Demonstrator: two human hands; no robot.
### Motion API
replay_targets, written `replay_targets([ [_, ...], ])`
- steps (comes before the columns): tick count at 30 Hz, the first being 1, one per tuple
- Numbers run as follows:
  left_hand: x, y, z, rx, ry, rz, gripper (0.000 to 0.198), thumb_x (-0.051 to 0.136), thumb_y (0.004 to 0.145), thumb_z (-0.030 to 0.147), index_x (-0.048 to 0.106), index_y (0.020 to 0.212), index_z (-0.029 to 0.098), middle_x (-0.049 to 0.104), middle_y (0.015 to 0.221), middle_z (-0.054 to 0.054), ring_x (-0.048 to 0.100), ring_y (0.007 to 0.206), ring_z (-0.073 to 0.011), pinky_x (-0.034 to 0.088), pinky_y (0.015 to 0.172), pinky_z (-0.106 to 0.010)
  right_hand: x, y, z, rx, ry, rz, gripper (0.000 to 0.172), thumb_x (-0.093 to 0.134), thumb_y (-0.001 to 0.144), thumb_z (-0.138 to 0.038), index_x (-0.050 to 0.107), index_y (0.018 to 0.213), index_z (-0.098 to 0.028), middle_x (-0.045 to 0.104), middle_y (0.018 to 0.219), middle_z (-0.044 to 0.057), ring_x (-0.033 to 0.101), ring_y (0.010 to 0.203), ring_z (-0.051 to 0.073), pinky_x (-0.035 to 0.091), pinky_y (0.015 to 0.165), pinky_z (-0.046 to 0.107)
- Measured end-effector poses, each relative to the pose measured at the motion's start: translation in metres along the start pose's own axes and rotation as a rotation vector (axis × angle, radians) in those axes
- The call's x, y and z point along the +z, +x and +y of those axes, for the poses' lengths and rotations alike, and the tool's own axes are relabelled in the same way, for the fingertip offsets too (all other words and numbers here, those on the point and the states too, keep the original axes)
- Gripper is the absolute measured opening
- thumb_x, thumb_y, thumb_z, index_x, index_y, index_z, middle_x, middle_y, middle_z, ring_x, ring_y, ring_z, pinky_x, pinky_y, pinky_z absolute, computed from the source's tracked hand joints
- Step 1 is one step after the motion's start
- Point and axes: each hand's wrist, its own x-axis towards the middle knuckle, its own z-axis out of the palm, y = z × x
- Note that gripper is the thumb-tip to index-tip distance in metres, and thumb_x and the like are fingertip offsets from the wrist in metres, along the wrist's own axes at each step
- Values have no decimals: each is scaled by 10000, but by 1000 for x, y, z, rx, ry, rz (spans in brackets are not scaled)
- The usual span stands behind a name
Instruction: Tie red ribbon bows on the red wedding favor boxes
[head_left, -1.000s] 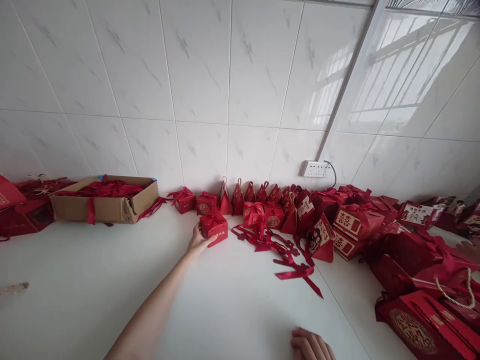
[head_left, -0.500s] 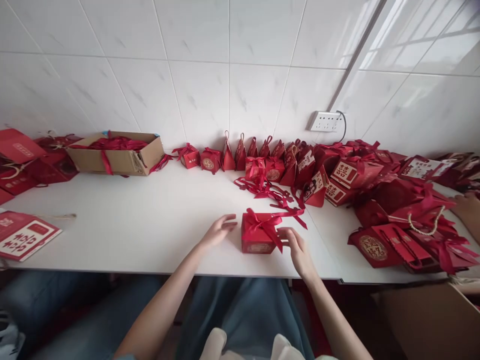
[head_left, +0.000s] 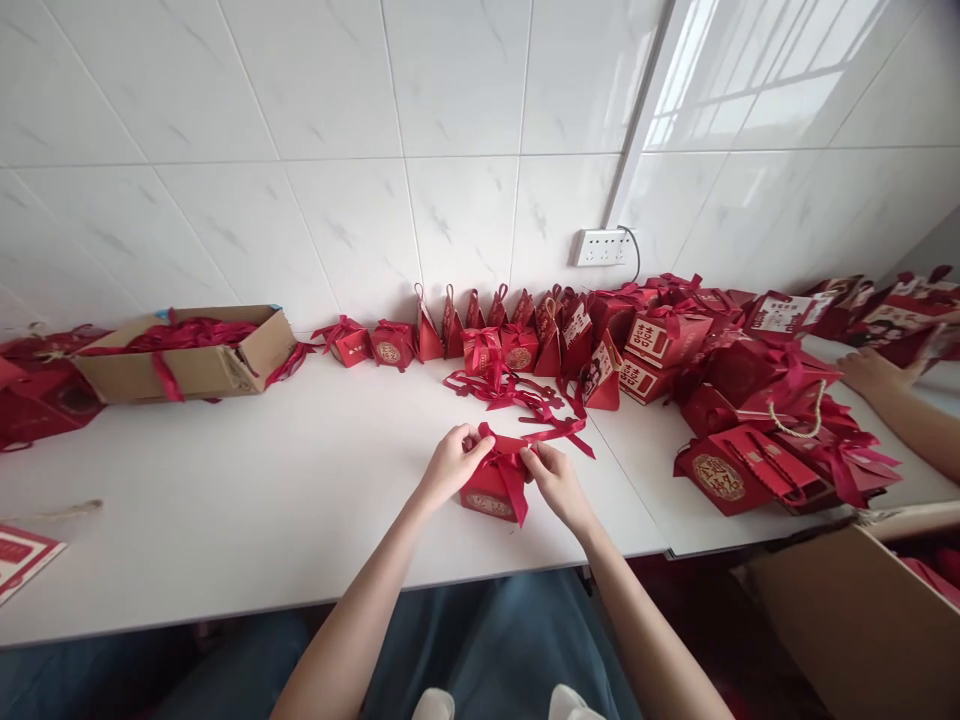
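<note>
A small red gift box (head_left: 486,500) with a gold emblem on its front stands on the white table before me. A red ribbon (head_left: 511,478) is tied in a bow over its top. My left hand (head_left: 454,462) is closed at the bow's left side, its thumb and fingers pinching the ribbon. On the other side, my right hand (head_left: 553,478) pinches the ribbon near the box's right top edge. Loose red ribbons (head_left: 536,405) lie just behind the box.
A cardboard box (head_left: 187,375) of red ribbons stands at the back left. Finished-looking red boxes (head_left: 667,345) are piled at the right, with another person's hand (head_left: 874,370) beyond. A power strip (head_left: 602,247) is on the wall. An open carton (head_left: 847,610) sits below right.
Both hands have come in from beside the gift box and closed on its ribbon bow. The view has shifted to the right, and another person's hand shows more fully there.
</note>
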Motion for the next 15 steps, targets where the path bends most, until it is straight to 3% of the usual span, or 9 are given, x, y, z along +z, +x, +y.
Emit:
replay_targets([
  [3,3,-7,-2,1,32,19,290,571,752,433,480,623,189,424,540,54,448,529,-110,353,544,-231,3,-9,0,2,60,2,443,455,805,-605,400,613,-209,440,588,-25,417,560,125,368,548,265],
  [8,-3,-24,0,-31,36,46,335,551,783,460,541,1004,209,537,674,30,557,618,-138,428,615,-251,3,-26,1,17,129,-77,450,482,791,-598,389,584,-209,433,568,-25,402,555,124,341,538,264],
  [11,-5,-33,6,-15,89,-2,245,544,796,437,576,861,203,553,676,15,543,605,-134,425,596,-245,0,-29,3,29,165,-120,445,504,785,-593,408,588,-205,451,573,-22,409,563,124,336,550,264],
  [15,-5,-45,7,-38,80,71,238,549,792,438,517,786,203,535,684,21,531,605,-126,411,564,-229,-2,-31,6,30,209,-88,434,523,796,-562,426,575,-202,475,571,-21,432,571,127,344,577,268],
])
